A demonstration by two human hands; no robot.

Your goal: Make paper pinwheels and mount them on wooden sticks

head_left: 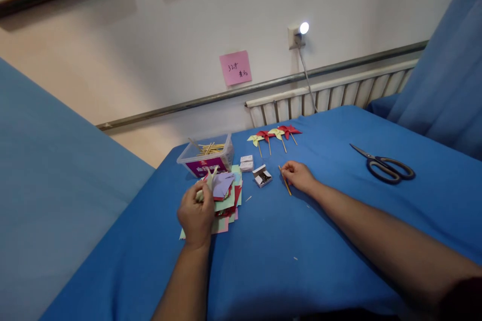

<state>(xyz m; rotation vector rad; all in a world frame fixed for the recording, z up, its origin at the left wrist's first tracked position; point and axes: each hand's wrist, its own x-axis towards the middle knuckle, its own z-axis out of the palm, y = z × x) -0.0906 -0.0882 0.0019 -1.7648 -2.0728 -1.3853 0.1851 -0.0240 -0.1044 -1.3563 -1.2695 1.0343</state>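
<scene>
My left hand [196,214] is closed around a folded pale green paper piece [210,180], held just above a stack of coloured paper squares [226,199] on the blue cloth. My right hand [298,176] rests on the cloth with its fingertips pinched on a thin wooden stick [286,184]. An open small white box of pins [262,176] lies between the two hands.
A clear plastic tub of wooden sticks [206,156] stands behind the paper. Two closed small white boxes [246,162] sit beside it. Several finished yellow and red pinwheels [274,135] lie further back. Black scissors [384,165] lie to the right. A radiator [331,94] runs along the wall.
</scene>
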